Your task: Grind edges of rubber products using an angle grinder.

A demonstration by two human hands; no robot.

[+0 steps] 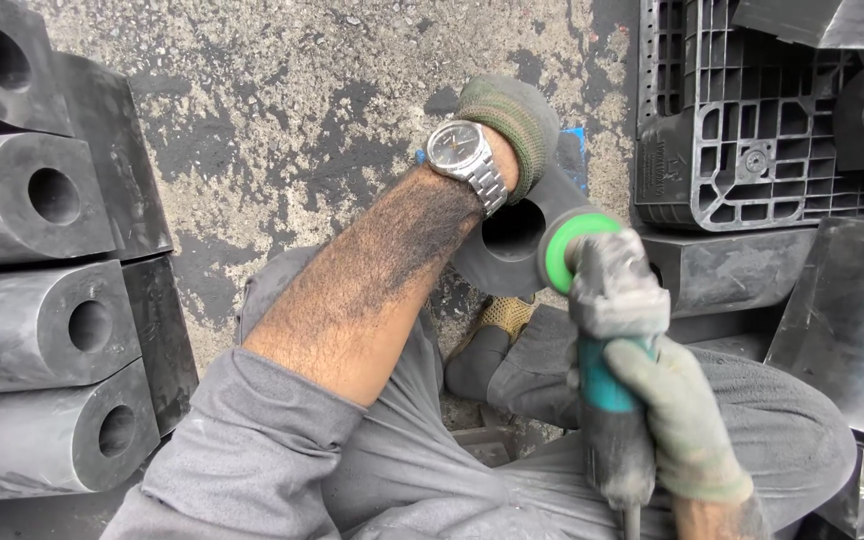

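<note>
rough concrete floor (282,90), stained dark in patches, seen from above by a seated person in grey clothes. left hand (512,125), in a green knit glove, is clamped over the top edge of a black rubber block (497,255) with a round hole through it; judged to be steadying the block so it cannot shift under the tool. a steel wristwatch (464,155) sits on that forearm, which is dusted black. right hand (682,420), in a pale glove, is wrapped tight around the body of an angle grinder (612,370) with a teal band; its green disc (570,250) meets the block's right edge, beside the hole. grinder's long axis runs from bottom of view up toward the block, head pointing away from the person and slightly left. the block stands between the knees, hole facing the camera, bore axis roughly toward the viewer. 4 similar holed blocks (42,330) lie stacked at left, bores facing right. a black plastic pallet (742,130) and more dark slabs lie at right.
</note>
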